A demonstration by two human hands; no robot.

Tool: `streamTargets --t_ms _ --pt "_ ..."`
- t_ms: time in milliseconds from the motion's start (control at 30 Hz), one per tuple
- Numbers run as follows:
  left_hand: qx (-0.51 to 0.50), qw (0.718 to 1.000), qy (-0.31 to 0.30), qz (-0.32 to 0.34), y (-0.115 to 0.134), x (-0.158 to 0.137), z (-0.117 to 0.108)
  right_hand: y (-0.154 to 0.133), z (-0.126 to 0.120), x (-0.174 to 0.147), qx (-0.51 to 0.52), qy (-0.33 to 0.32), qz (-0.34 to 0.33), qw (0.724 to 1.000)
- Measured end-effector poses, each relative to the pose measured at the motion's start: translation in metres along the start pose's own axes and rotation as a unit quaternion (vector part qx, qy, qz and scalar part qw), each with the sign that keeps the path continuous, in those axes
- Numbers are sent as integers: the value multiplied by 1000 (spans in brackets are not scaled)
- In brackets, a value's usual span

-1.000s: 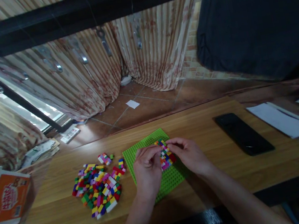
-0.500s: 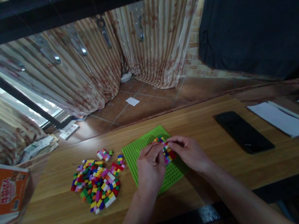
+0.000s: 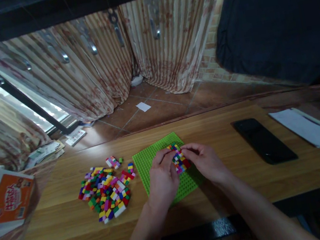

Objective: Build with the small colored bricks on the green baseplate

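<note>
A green studded baseplate (image 3: 147, 165) lies on the wooden table, with a patch of small multicoloured building bricks (image 3: 180, 161) standing on its middle. My left hand (image 3: 163, 176) is over the left side of that patch, thumb and fingers pinched together at its upper edge. From the right, my right hand (image 3: 205, 162) reaches in with thumb and index finger closed near the patch's top right corner. Whatever sits between the fingertips of either hand is too small or too hidden to make out. My left hand covers part of the patch and plate.
A heap of loose bricks (image 3: 107, 190) is spread left of the plate. To the right lie a black phone (image 3: 263, 139) and white paper (image 3: 306, 126). A plastic tub with an orange label (image 3: 10, 198) stands at the far left. The table's front edge (image 3: 225, 215) runs beneath my forearms.
The whole view has shifted slightly. My left fingers have drawn back a little from the right hand, showing more of the brick patch between them.
</note>
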State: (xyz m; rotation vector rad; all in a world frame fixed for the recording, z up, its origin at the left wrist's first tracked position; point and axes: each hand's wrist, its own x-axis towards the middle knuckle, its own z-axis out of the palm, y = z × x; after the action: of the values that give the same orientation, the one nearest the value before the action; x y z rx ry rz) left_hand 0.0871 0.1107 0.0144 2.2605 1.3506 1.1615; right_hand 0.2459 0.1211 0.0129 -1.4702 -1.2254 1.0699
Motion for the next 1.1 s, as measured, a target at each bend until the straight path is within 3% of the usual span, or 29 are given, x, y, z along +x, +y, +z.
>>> streamTargets --t_ms 267,467,767,1100 --pt "-23 998 40 -31 2 1 -5 0 13 0 53 29 5 998" --pt "-40 997 46 -57 1 1 -9 6 25 4 23 47 4 999" --pt "-48 992 68 -92 1 3 -19 5 24 2 -63 49 -20 997" --pt "-51 987 87 -126 -2 -1 -27 13 24 7 -25 44 13 999"
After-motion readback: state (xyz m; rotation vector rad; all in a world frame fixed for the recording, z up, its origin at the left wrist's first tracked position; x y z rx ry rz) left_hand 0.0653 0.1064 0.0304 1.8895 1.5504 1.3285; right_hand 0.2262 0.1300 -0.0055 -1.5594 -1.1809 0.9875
